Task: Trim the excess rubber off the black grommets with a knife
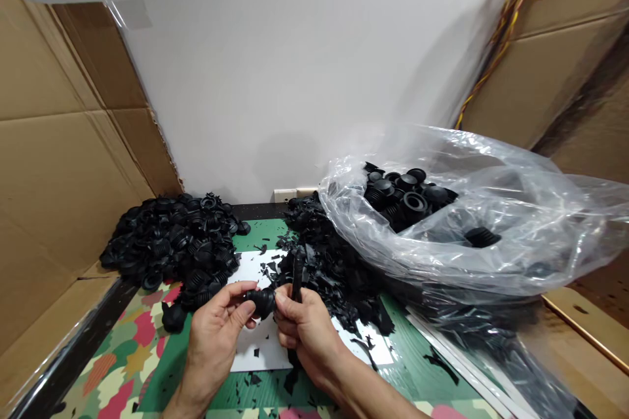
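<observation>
A black ribbed rubber bellows [260, 302] is pinched between the thumb and fingers of my left hand [216, 327], above a white sheet [265, 344]. My right hand [307, 327] is closed around a dark narrow tool [297, 273], which stands nearly upright out of the fist. Its kind is not clear. The right thumb and fingertips meet the right end of the bellows. Behind my right hand lies a heap of black rubber scraps [339, 275]. To the left of my hands is a pile of black ribbed rubber pieces [187, 236].
A clear plastic bag [491, 268] holding several black ribbed caps [415, 203] stands at the right. Cardboard walls [59, 144] flank the work surface. A green mat [170, 373] lies beneath the sheet. Twisted yellow and red wires [511, 19] hang at upper right.
</observation>
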The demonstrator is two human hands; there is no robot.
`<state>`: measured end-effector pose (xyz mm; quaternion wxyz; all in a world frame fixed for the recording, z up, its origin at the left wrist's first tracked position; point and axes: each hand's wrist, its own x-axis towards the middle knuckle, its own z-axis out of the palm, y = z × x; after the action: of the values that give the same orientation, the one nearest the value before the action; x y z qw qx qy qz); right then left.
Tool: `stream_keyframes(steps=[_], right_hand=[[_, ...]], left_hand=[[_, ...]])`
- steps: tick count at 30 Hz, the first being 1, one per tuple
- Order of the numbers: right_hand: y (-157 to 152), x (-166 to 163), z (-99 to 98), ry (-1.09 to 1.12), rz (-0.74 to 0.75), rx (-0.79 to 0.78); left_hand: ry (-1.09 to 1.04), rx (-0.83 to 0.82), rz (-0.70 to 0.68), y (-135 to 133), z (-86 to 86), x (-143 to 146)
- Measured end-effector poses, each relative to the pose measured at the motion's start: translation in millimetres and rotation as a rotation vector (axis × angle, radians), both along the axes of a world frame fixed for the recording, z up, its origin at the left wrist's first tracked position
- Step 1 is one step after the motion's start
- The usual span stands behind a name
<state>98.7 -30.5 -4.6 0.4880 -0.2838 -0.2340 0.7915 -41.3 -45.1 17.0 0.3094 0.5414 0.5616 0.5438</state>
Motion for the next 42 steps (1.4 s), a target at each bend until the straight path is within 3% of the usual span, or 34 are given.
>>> stream_keyframes(steps=[6, 14, 22, 25, 29, 32, 36, 42], right_hand=[[-1, 1, 3.4, -0.004, 0.038, 0.018], [3, 3, 1.8, -0.098, 0.109, 0.054], [-1, -4, -0.6, -0.378, 0.021, 0.205], [-4, -4, -1.5, -0.419, 0.084, 0.187], [-8, 1, 0.9, -0.694, 0.241, 0.255], [-8, 3, 3.0, -0.719, 0.236, 0.324], [-3, 4, 1.9, -0.609, 0.097, 0.300], [-3, 7, 5.5, -0.512, -0.090, 0.429]], left_hand=[[0.027, 0.049, 0.070, -2, -0.4, 4], [0.201, 0.175, 0.052, -2, -6.4, 2], [0.255, 0.181, 0.037, -5, -8.3, 6], [0.258, 0.181, 0.030, -4, -11.1, 0], [0.311, 0.233, 0.142, -1, -11.5, -15], [0.315, 0.249, 0.192, 0, -8.8, -22], [0.174, 0.176, 0.217, -1, -6.0, -18], [-0.396, -0.281, 0.129, -4, 2.5, 9]])
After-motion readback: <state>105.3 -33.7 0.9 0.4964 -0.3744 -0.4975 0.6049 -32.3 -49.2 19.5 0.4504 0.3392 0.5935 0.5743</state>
